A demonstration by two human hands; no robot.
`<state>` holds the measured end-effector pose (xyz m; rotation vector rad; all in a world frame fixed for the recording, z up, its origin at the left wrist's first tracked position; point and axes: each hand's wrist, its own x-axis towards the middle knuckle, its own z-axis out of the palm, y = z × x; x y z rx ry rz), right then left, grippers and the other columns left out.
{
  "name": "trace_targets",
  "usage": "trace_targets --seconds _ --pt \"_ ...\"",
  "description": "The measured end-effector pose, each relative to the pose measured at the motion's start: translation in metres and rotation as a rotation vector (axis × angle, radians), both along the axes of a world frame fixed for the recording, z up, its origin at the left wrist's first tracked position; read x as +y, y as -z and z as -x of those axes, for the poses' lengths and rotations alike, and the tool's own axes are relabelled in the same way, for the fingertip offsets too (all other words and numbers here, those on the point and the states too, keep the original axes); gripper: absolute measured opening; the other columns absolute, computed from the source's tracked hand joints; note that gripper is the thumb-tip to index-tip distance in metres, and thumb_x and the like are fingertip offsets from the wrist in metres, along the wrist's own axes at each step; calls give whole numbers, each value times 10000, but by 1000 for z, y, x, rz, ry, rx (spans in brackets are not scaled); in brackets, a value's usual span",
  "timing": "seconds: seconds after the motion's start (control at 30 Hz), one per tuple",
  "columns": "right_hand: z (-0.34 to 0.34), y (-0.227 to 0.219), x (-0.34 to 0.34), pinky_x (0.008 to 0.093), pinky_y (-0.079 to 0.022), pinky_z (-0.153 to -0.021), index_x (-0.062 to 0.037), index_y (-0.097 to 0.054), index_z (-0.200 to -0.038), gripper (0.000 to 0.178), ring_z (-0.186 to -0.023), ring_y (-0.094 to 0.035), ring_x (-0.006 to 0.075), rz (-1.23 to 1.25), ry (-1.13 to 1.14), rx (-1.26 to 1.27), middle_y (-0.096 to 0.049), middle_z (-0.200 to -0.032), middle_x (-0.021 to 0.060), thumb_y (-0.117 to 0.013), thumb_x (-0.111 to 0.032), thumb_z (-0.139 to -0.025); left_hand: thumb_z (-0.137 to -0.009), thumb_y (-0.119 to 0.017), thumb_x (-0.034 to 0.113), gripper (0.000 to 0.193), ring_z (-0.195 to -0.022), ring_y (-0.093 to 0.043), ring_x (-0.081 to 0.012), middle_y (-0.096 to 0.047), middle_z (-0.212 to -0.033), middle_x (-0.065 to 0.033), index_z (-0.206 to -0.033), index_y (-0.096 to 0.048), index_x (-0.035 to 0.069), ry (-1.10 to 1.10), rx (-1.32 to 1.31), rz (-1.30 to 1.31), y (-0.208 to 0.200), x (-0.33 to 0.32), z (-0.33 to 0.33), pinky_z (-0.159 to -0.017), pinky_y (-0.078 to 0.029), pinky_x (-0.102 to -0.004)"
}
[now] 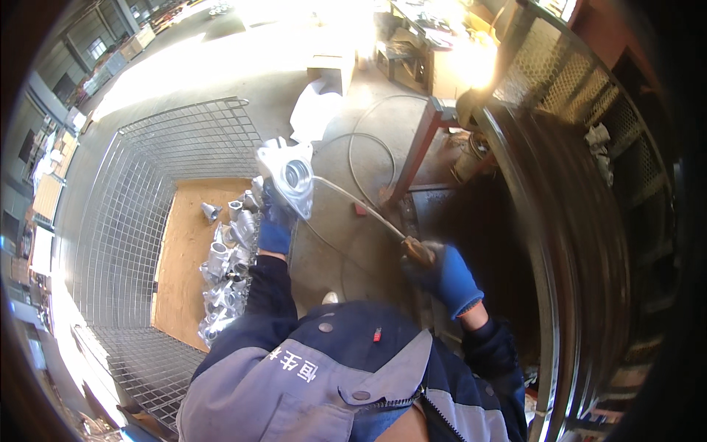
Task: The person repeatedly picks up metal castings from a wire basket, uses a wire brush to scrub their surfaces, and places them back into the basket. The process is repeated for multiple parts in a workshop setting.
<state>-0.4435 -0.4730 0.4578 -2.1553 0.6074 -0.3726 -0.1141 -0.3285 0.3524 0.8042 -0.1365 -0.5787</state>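
V. bright light fr. top of my view: far floor (pixel 184 66) blown out to white, plus hard glare L of the mesh panel (pixel 556 62). Deep shadow R of me, detail lost. Metal part (pixel 291 177) I hold has highlights. Fisheye bows the wire cage (pixel 140 158); rim's black.

My work jacket (pixel 265 394) combined grey panels with a navy section, and its pointed collar (pixel 405 361) was grey. White lettering (pixel 298 365) marked the front, and a small red tag (pixel 378 335) stood out against the navy. Round snaps (pixel 325 328) and a dark toothed zip (pixel 445 416) were visible (a blue inner layer (pixel 375 421) showed beside the collar). My sleeves (pixel 270 283) were navy toward the wrists. My left hand (pixel 275 225) and right hand (pixel 445 276) wore blue gloves (pixel 458 283); the right cuff (pixel 469 308) ended in an orange edge.
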Motion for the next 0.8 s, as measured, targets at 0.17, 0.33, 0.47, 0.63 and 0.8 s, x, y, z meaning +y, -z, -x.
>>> trace_targets --seconds 0.17,0.33,0.47,0.63,0.8 --pt "-32 -26 0 374 -493 -631 -17 -678 -953 299 -680 -581 403 -109 -52 31 -631 -779 222 -760 -250 -783 -952 -563 341 509 -1081 -574 -226 -574 -1263 -114 -1357 -470 45 -44 -37 -112 14 24 16 -945 -461 -366" --pt "0 -30 -1 337 -509 -662 -10 -669 -970 251 -690 -638 284 -81 -211 108 -666 -813 172 -756 -162 -789 -953 -571 300 493 -1069 -580 -222 -580 -1248 -120 -1357 -467 39 -90 -164 -235 18 43 22 -932 -469 -355" --pt "18 -9 -21 248 -521 -654 -8 -617 -1162 397 -783 -618 107 26 65 -27 -672 -970 49 -732 -14 -782 -953 -578 268 481 -1059 -585 -219 -584 -1235 -125 -1358 -464 33 -77 -457 -477 15 55 28 -921 -475 -347" --pt "-55 4 -22 238 -524 -639 -28 -565 -1232 453 -796 -614 101 -770 96 -357 -645 -1012 41 -736 -53 -813 -954 -578 221 454 -1045 -590 -213 -586 -1234 -129 -1350 -469 27 -97 -1200 -783 0 58 42 -904 -483 -332" --pt "-105 9 -1 239 -526 -637 -13 -532 -1246 483 -785 -608 103 -710 -54 -533 -634 -958 34 -710 20 -798 -919 -587 59 450 -1018 -605 -209 -590 -1223 -130 -1347 -459 6 -1 -1265 -604 -11 39 65 -895 -488 -321"
